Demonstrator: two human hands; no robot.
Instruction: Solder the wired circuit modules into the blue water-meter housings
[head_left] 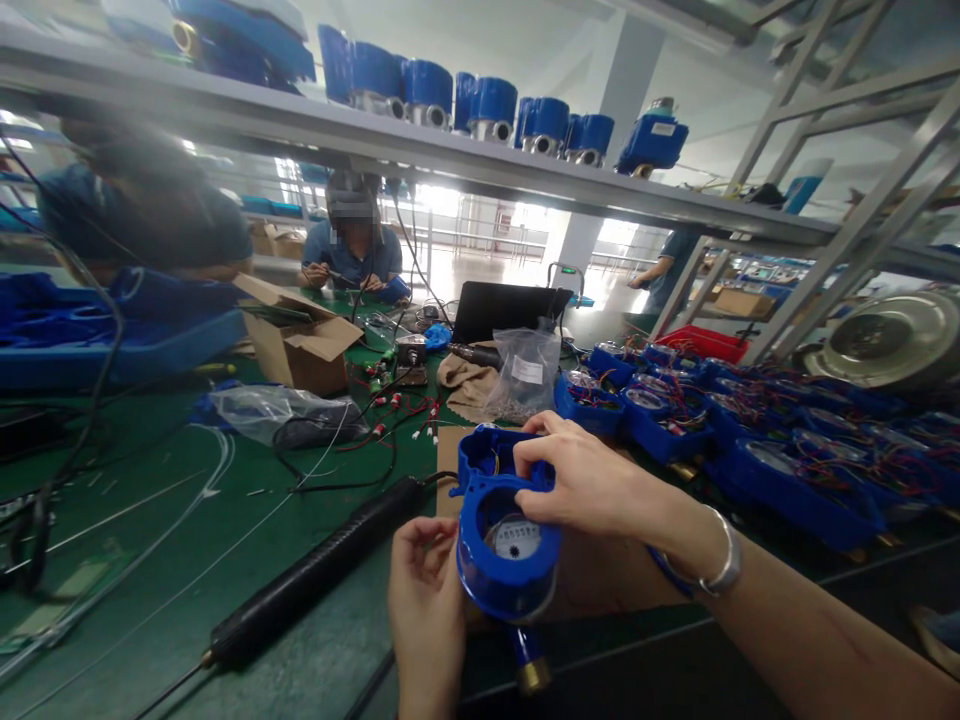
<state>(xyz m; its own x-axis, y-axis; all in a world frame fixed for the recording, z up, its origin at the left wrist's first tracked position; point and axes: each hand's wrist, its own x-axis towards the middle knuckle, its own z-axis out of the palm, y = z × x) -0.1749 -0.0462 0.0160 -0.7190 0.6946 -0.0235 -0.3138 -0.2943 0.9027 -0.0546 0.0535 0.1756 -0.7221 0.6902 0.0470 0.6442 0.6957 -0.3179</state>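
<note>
1. while the right hand (574, 470) arches over the blue meter housing (474, 555), its thumb lies at the round rim and its curled fingers reach over the rear compartment, apparently gripping the wall between them.
2. the left hand (427, 570) rests against the housing's left side, fingers bent inward; whether they pinch anything is hidden, so this cannot be told.
3. the housing sits in front of the person, at the near edge of the bench, over a cardboard sheet (600, 580). its body is glossy moulded plastic: a thick ring around a pale, flat dial (517, 540), with an open box behind.
4. fine yellow wires (495, 463) show in that box; a finger catching them could plausibly pull a joint loose.
5. a blue pipe with a dull brass end (534, 675) projects towards the person; with its weight near the edge, a loosened grip could let the housing tip.
6. to the left lies a ribbed black cylindrical tool (315, 570) with a thin metal rod; a careless elbow could roll it.
7. beyond are a crinkled clear bag (525, 370), a soft brown cloth (466, 385) and, to the right, crowded blue housings (795, 470) trailing tangled thin wires.
</note>
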